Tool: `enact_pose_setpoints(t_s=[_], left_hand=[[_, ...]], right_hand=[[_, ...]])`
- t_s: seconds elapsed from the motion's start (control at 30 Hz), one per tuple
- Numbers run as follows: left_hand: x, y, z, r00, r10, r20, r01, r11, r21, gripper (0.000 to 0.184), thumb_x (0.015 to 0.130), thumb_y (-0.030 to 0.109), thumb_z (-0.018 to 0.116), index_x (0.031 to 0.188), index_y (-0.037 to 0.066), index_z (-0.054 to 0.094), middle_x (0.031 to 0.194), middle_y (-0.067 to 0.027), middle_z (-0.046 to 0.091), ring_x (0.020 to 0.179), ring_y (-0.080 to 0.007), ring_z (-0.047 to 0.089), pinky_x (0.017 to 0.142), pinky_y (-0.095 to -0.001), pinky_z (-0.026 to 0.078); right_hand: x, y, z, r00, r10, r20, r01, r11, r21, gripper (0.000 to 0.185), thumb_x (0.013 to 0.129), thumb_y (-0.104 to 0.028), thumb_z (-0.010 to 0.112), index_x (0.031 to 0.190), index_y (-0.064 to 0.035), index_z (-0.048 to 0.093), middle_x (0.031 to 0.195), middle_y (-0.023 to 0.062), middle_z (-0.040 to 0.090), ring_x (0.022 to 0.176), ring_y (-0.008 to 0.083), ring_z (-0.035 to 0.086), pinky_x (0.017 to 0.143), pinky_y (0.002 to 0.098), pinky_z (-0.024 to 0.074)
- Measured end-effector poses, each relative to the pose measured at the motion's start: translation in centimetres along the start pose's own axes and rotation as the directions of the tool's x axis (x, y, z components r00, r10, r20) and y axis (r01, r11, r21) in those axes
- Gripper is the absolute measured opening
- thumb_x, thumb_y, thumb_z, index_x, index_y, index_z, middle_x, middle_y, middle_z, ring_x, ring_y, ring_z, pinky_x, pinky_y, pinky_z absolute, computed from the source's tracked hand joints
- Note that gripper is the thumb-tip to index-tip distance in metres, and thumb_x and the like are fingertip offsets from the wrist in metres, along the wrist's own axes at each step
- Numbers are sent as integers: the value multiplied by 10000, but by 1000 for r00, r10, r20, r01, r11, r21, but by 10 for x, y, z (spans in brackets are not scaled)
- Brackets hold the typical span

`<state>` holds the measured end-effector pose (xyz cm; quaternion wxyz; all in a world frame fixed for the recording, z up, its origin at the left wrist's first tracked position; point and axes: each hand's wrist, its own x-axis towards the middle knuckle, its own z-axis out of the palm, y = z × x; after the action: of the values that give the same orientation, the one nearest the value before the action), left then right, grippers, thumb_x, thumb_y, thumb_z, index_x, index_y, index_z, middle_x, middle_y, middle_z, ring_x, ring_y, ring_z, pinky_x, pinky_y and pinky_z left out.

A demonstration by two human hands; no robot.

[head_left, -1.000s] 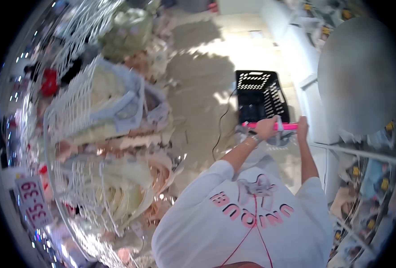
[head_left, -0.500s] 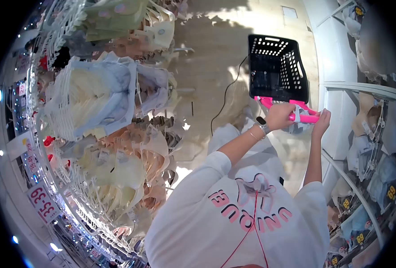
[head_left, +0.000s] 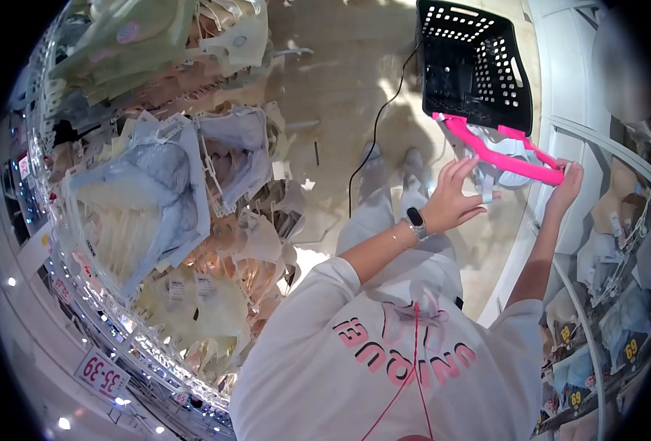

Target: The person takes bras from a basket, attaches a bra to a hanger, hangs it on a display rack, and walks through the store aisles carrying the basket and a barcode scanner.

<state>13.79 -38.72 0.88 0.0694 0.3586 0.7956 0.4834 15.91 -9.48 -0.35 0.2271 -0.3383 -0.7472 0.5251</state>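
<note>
The black basket [head_left: 476,112] stands in front of the person from where I'm watching, its pink handle [head_left: 516,165] sticking out on the person's side. The right hand [head_left: 566,187] has its fingers curled round that handle's far right end. The left hand [head_left: 454,202] is nearer the basket's left side, fingers loosely spread, right by a pale strap [head_left: 487,189]; I can't tell whether they touch. Left of the basket hang pastel bras [head_left: 142,176].
</note>
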Motion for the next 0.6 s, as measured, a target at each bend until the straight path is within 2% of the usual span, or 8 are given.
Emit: enact_pose_setpoints(t_s=[0.13, 0.2, 0.33, 0.43, 0.5, 0.6], left_hand=[[-26, -28, -16, 987, -125, 104, 132, 989, -63, 400, 781, 202, 680, 1174, 237, 613, 1406, -176, 326, 1228, -361, 353, 988, -491, 309], [-36, -41, -20, 973, -176, 151, 195, 973, -127, 393, 795, 185, 667, 1180, 170, 593, 1401, -168, 335, 1192, -335, 396, 978, -452, 327], [-28, -53, -31, 951, -279, 131, 303, 925, -230, 427, 830, 191, 635, 1210, 44, 508, 1377, -162, 358, 1095, -312, 474, 944, -396, 356], [-8, -49, -36, 986, -166, -16, 165, 984, -61, 458, 856, 212, 608, 1234, 13, 445, 1307, -156, 430, 1043, -325, 497, 912, -400, 369], [-5, -57, -34, 987, -162, -2, 162, 984, -69, 474, 859, 220, 601, 1254, 20, 431, 1245, -148, 482, 1044, -324, 497, 897, -401, 373], [-12, -65, -33, 981, -192, -7, 191, 978, -83, 525, 861, 221, 603, 1305, 21, 407, 1129, -133, 567, 1052, -305, 505, 891, -396, 373]], right_hand=[[10, -11, 16, 997, 64, -40, -65, 998, -20, 298, 997, -274, 369, 916, -27, 515, 849, 87, 608, 745, 137, 559, 686, 262, 466], [21, -14, 21, 993, 113, -41, -113, 994, -4, 292, 994, -272, 373, 922, -30, 519, 851, 86, 610, 745, 140, 567, 681, 259, 467], [44, -7, 32, 999, 17, -33, -19, 999, -42, 283, 989, -260, 377, 932, -27, 529, 875, 92, 625, 752, 145, 569, 704, 270, 461], [59, -9, 41, 999, 8, -50, -12, 996, -85, 292, 980, -256, 390, 932, -13, 544, 905, 107, 639, 811, 161, 570, 769, 290, 445], [85, 15, 38, 998, -38, -49, 35, 997, -66, 307, 974, -253, 396, 950, 4, 564, 935, 121, 650, 857, 177, 569, 818, 305, 430], [87, 1, 56, 972, -154, -175, 121, 975, -186, 329, 965, -238, 397, 990, 31, 585, 972, 140, 655, 903, 203, 566, 857, 314, 413]])
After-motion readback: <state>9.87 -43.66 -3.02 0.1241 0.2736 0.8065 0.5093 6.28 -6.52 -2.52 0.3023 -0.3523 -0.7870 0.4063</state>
